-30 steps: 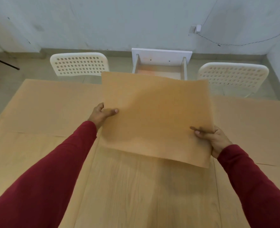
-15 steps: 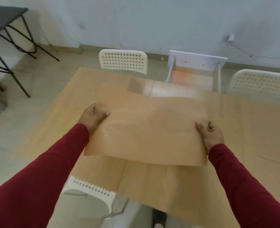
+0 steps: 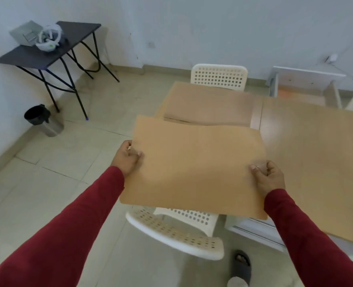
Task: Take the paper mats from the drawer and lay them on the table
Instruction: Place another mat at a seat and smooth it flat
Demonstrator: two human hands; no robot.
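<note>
I hold a brown paper mat (image 3: 194, 168) flat in the air over the table's near left corner and a white chair. My left hand (image 3: 127, 157) grips its left edge and my right hand (image 3: 267, 176) grips its right edge. Another paper mat (image 3: 208, 104) lies on the far left part of the wooden table (image 3: 255, 117), and a larger brown sheet (image 3: 316, 152) covers the right side. The open white drawer (image 3: 306, 79) stands beyond the table's far edge, top right.
A white perforated chair (image 3: 175, 230) stands under the held mat. Two more white chairs (image 3: 219, 76) are at the far side. A black folding side table (image 3: 47, 50) with items and a bin (image 3: 42, 121) stand at the left wall. My foot (image 3: 240, 266) shows below.
My view and both hands have swung left with the mat; it now hangs over the table's left corner and the near chair instead of over the table's middle.
</note>
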